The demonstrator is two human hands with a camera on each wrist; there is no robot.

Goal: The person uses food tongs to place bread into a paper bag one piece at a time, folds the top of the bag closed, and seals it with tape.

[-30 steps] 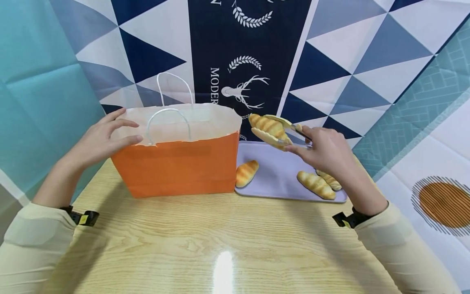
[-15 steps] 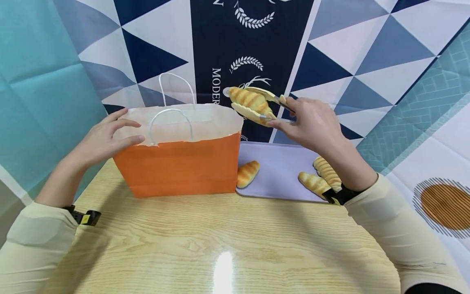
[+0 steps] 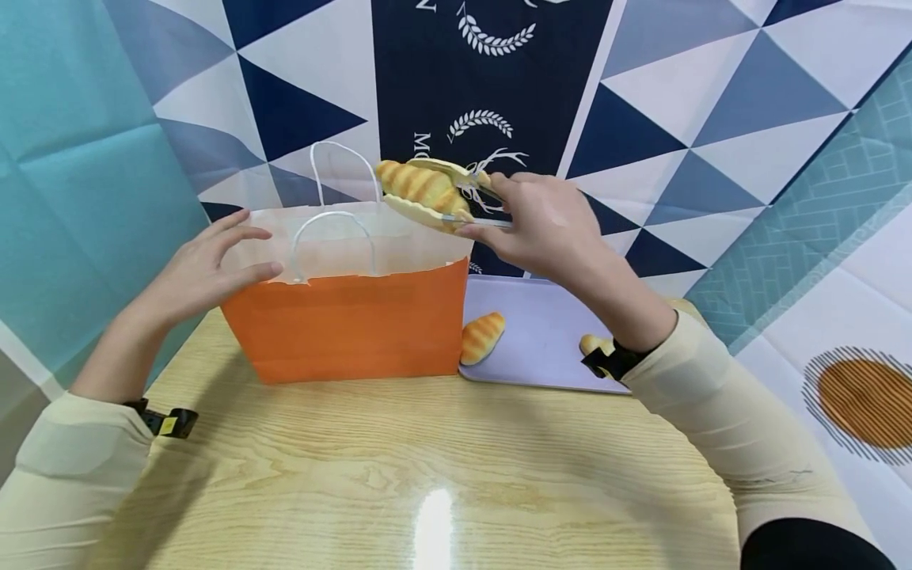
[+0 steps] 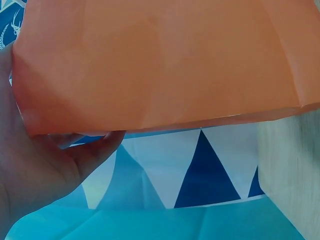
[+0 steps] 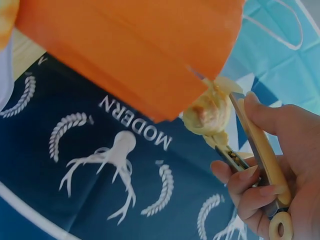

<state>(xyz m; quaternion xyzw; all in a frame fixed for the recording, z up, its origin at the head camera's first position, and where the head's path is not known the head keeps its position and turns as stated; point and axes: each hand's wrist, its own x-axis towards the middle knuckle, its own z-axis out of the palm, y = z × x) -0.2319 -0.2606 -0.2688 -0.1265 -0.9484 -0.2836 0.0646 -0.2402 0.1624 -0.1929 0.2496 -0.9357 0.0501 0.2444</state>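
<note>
In the head view, my left hand rests at the left end of an orange paper bag, its fingers spread over the rim. The bag stands upright with its white inner side and white handles showing. My right hand grips a pair of tongs with cream-coloured ends. Between those ends sits a striped bread roll, over the right part of the bag's mouth. In the right wrist view, fingers and thumb wrap round the tongs' handles, and the bread roll is beside the bag's rim.
Right of the bag lies a lilac tray on the wooden table. One bread roll lies on its left side, and another roll is partly hidden by my right wrist. Patterned cloth hangs behind.
My right hand has carried the tongs and the bread roll up and left, from above the tray to the bag's mouth. The left hand stays at the bag's rim.
</note>
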